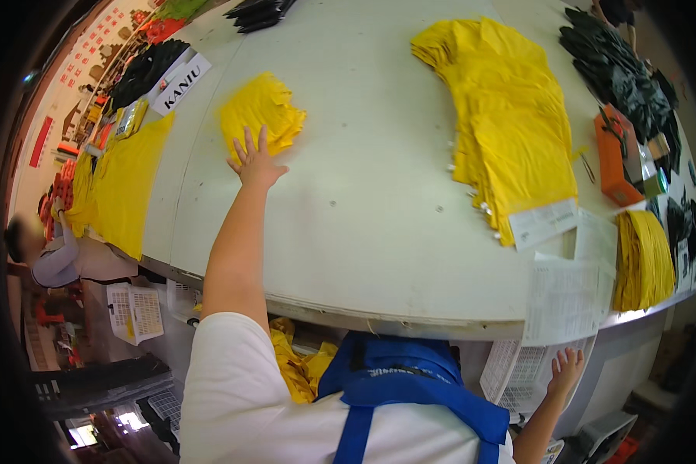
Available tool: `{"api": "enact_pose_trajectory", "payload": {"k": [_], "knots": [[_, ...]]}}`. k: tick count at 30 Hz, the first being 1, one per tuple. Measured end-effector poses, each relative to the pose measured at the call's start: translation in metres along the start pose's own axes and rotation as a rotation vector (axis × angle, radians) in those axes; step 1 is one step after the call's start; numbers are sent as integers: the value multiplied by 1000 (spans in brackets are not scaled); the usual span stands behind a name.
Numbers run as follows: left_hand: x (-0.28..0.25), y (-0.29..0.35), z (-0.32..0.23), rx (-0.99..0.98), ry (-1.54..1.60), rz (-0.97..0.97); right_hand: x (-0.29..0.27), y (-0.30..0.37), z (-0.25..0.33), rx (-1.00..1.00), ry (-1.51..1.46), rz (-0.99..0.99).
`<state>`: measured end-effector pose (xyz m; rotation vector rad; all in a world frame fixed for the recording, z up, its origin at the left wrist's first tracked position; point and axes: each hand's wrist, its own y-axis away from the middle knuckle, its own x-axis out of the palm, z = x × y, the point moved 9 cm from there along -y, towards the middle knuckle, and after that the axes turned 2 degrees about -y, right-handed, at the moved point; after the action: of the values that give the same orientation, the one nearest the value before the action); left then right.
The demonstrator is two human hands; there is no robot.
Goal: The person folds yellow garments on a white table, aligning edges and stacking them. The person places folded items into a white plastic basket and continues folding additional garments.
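Note:
My left hand [257, 164] reaches out over the white table with fingers spread. Its fingertips are at the near edge of a folded yellow garment-like bundle [263, 112], which is slightly blurred; whether they touch it I cannot tell. Low on the right, beyond the table's front edge, my right hand [567, 373] has its fingers apart and nothing visible in it. Just above that hand, a thin printed sheet [561, 301] hangs over the edge. A long overlapping stack of yellow fabric pieces [510, 116] lies at the right of the table, with a paper [544, 224] on its near end.
An orange box [619, 158] and a folded yellow pile [643, 259] sit at the right, with dark fabric [622, 69] behind. White plastic baskets [510, 371] stand below the table edge. At the left, another person [58, 255] handles yellow fabric [127, 185] beside a white box [179, 81].

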<state>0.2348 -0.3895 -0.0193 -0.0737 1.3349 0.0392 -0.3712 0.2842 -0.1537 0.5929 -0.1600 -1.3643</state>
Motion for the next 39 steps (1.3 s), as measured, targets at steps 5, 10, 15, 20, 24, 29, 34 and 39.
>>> {"api": "enact_pose_trajectory", "payload": {"k": [5,10,15,20,24,29,34,39], "knots": [[91,-65,45,37,-36,147,133,64,37,-323,270,268],[107,-89,51,221,-26,-80,271,83,78,-585,570,352],[120,-103,69,384,75,-249,352,102,95,-854,782,325],[82,-17,38,504,161,-169,453,171,99,-979,722,576],[74,103,17,521,188,80,541,274,111,-1053,639,897],[28,253,4,623,764,13,596,346,75,-858,886,1177],[136,289,12,-532,2092,503,557,308,12,-192,1024,1299],[138,292,-22,-387,2278,1048,521,295,-9,299,794,1536]]}}
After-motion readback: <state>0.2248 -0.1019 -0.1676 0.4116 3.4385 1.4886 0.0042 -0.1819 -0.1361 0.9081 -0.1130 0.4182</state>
